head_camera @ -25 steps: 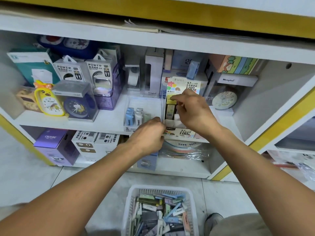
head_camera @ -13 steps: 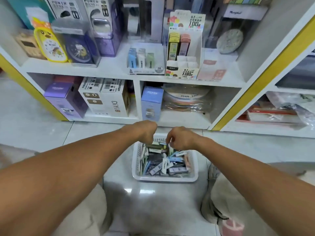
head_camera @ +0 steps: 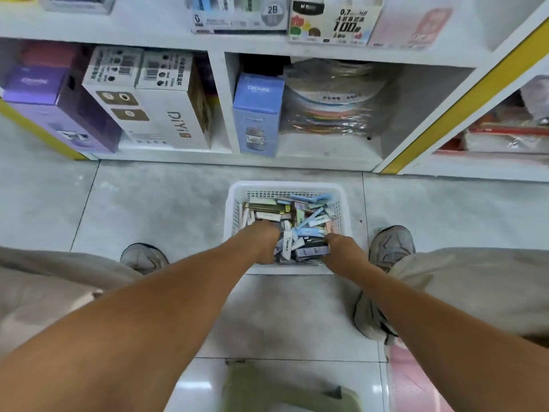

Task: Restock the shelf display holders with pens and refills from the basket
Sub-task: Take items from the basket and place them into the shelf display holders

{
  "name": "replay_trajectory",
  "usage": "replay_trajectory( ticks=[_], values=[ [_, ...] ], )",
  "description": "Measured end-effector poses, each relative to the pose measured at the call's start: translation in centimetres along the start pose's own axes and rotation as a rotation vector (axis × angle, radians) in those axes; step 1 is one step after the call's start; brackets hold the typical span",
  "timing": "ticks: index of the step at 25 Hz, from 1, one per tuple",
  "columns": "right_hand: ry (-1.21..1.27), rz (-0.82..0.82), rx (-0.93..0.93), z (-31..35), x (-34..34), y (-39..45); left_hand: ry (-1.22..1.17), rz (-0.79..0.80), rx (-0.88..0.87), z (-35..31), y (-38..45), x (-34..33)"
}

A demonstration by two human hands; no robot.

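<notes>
Reaching both hands, left (head_camera: 263,242) and right (head_camera: 341,248), into white slotted plastic basket (head_camera: 234,200) of small refill boxes (head_camera: 309,233); grip states hidden. Bare floor tiles (head_camera: 148,203) at nine o'clock, shelf (head_camera: 297,162) at twelve.

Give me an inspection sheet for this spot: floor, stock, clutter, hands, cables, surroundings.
Surface: grey tiled floor; the white basket stands on it in front of the shelf unit.
Job's things: small refill packs heaped loose in the basket; 2B holder and 0.7 refill holder on the shelf above, cut off by the frame edge.
Clutter: nothing seen.
Hands: left hand and right hand both down in the basket among the packs; fingers hidden, hold cannot be told.
Cables: nothing seen.
Surroundings: purple box, white DiYi boxes, blue box, bagged coloured stack on the bottom shelf; shoes either side of the basket.
</notes>
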State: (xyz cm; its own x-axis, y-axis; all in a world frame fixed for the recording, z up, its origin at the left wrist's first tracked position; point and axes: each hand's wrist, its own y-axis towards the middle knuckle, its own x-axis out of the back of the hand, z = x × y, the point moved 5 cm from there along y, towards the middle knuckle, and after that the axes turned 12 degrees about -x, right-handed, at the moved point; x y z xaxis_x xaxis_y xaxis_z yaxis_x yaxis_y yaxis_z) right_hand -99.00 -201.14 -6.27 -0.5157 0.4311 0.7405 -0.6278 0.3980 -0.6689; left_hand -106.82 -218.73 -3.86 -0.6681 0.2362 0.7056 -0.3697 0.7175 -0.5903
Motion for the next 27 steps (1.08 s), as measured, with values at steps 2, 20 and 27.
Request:
replay_trajectory(
  ticks=[2, 20, 27],
  values=[
    [0.018, -0.021, -0.001, 0.0, -0.9, 0.6, 0.002, 0.001, -0.003, 0.1, 1.5, -1.4],
    [0.272, -0.066, 0.088, 1.7, -2.6, 4.6, -0.078, -0.190, 0.145, 3.1, 7.1, -4.3],
    [0.413, 0.020, 0.050, 1.3, -2.8, 4.8, -0.113, -0.145, 0.122, 2.7, 7.3, -4.2]
  ],
)
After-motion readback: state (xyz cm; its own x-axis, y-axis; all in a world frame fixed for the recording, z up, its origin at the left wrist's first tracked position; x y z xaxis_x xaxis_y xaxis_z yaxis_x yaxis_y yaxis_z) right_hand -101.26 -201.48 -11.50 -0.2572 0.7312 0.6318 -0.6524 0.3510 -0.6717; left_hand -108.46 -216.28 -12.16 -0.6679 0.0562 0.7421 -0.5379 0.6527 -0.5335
